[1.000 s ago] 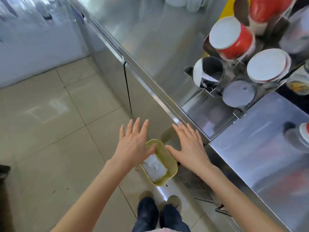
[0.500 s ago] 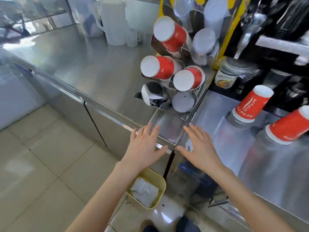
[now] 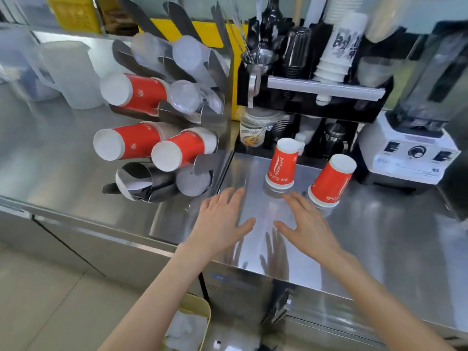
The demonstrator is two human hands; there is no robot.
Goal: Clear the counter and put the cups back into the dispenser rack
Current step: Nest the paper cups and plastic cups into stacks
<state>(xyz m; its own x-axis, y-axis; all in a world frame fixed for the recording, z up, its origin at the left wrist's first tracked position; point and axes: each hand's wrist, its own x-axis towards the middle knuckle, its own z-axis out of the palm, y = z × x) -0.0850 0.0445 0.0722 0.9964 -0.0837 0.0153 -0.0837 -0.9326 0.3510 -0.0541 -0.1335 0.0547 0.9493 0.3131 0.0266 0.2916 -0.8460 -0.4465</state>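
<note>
while both hands hover flat over the steel counter (image 3: 379,236), nothing is gripped: left hand (image 3: 222,224) and right hand (image 3: 307,224) are spread, fingers extended, palms down, empty. two red paper cups stand mouth-down on the counter just beyond the fingertips: near cup (image 3: 330,181) close to the right hand's fingers, far cup (image 3: 282,164) a little further back and left. dispenser rack (image 3: 222,117) sits to the left w/ several sleeves already loaded; one lower sleeve (image 3: 136,181) looks vacant.

assessment: cups appear to be thin paper, v. light, easily tipped or crushed. sidewall will dent under a hard pinch; rolled rim is stiffer. recommend a light wrap round the mid-body, thumb opposite fingers, min. squeeze. steel is slick, so a nudged cup will prob. slide or topple toward the blender (image 3: 410,138).
</note>
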